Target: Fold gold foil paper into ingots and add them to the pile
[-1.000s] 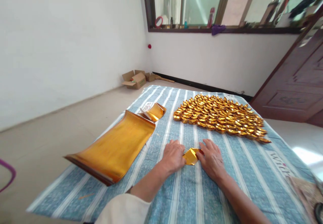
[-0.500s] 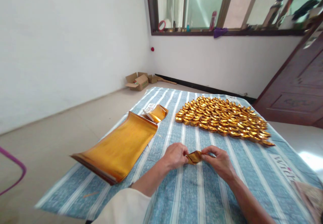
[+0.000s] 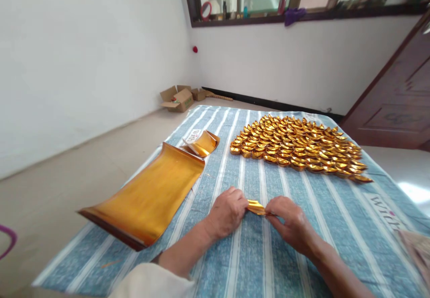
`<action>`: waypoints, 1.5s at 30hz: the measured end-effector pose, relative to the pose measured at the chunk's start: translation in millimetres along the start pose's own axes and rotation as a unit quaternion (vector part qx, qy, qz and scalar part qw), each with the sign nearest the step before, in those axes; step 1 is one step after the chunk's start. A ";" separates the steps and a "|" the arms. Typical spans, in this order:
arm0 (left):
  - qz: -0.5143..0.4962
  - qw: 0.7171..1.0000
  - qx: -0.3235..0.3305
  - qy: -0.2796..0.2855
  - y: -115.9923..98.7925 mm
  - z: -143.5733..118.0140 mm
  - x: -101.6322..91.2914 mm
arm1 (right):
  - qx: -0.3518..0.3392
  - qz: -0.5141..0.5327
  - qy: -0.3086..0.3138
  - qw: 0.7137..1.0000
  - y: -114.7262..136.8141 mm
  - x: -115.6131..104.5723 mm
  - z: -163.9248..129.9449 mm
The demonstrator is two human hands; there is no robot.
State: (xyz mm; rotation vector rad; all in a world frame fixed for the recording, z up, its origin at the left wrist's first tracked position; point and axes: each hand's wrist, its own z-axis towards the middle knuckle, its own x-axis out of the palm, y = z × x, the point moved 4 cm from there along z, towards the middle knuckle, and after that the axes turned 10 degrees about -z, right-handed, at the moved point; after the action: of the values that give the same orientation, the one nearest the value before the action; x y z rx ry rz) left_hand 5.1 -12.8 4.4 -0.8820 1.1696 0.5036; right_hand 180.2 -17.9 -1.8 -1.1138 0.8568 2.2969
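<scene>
Between my two hands is a small gold foil paper ingot (image 3: 256,207), held just over the striped cloth. My left hand (image 3: 229,209) pinches its left end, fingers closed. The right end is in the fingertips of my right hand (image 3: 289,219), also closed. To the left lies a stack of gold foil paper sheets (image 3: 152,195), its ends curled up. Behind that stack sits a smaller curled piece of gold foil paper (image 3: 202,144). Many finished gold paper ingots (image 3: 295,143) stand in packed rows at the far right.
A blue and white striped cloth (image 3: 221,172) covers the work surface. On the floor beyond stands an open cardboard box (image 3: 178,100). Bottles and a round red-rimmed mirror (image 3: 206,10) stand on the window ledge. A brown door (image 3: 396,92) is at right.
The foil piece has gone from a flat, open diamond to a narrower, ridged shape, still held at both ends. The camera view has tilted down slightly.
</scene>
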 end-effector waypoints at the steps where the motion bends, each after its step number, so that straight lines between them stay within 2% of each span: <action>1: -0.025 1.000 0.001 0.012 0.5 -0.3 -1.1 | 0.000 -0.007 0.007 1.000 0.2 0.7 -0.1; 6: -0.137 0.990 -0.012 0.024 5.6 1.6 -6.3 | 0.021 0.003 0.035 0.999 -0.6 2.6 0.1; 12: -0.161 0.986 -0.016 0.023 9.9 3.6 -2.2 | 0.048 0.042 0.028 0.998 -2.1 2.1 3.4; 19: -0.128 0.991 -0.047 0.012 6.7 4.6 0.8 | 0.072 0.043 -0.024 0.996 -4.8 8.5 3.0; 29: -0.066 0.995 -0.053 -0.048 0.6 4.2 8.9 | 0.043 -0.082 -0.065 0.994 3.1 6.1 11.1; 45: -0.026 0.997 -0.036 -0.068 -4.6 2.5 10.3 | 0.022 -0.113 -0.041 0.993 2.2 10.8 10.9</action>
State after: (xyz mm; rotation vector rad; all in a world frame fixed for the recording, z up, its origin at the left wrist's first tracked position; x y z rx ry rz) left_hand 13.4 -14.4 -3.4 -0.9231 1.0073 0.5565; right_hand 166.8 -10.6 -4.5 -1.0344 0.7074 2.1120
